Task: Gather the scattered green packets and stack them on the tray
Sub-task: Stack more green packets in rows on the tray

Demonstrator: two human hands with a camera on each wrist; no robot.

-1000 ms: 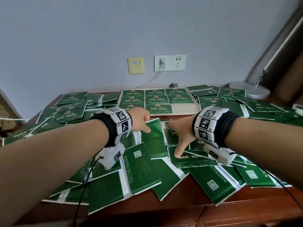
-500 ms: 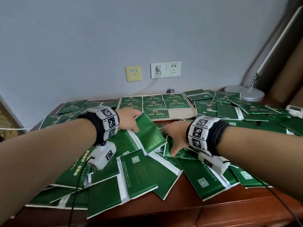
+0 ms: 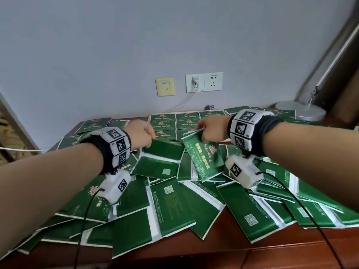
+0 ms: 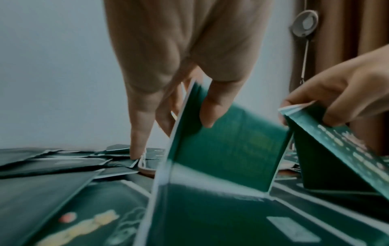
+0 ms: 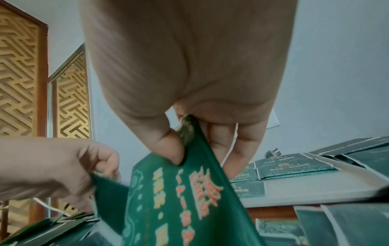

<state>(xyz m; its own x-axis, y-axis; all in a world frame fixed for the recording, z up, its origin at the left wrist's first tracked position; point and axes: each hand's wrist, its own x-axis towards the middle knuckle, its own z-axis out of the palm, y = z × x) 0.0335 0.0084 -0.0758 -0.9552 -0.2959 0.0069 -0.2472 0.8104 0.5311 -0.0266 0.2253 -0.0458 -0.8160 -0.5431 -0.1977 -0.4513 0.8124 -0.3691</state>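
Green packets [image 3: 174,206] lie scattered over the brown table [image 3: 272,249]. My left hand [image 3: 142,133] pinches one green packet [image 3: 161,162] by its top edge, back side with a QR label facing me; the left wrist view shows thumb and fingers on that packet [image 4: 227,149]. My right hand [image 3: 210,129] pinches another packet [image 3: 206,158] by its top, printed front showing, seen close in the right wrist view [image 5: 179,199]. Both packets hang just in front of the pale tray [image 3: 149,121], which holds neat rows of packets [image 3: 186,121].
A wall with sockets [image 3: 204,82] and a plugged white cable stands behind the table. A lamp base [image 3: 300,110] sits at the back right. More packets cover the left [image 3: 95,123] and right [image 3: 310,191] of the table. The front table edge is bare wood.
Both hands have lifted away from the pile and moved toward the tray. The right hand, earlier pressing on the pile, now holds a raised packet; the left packet has risen too.
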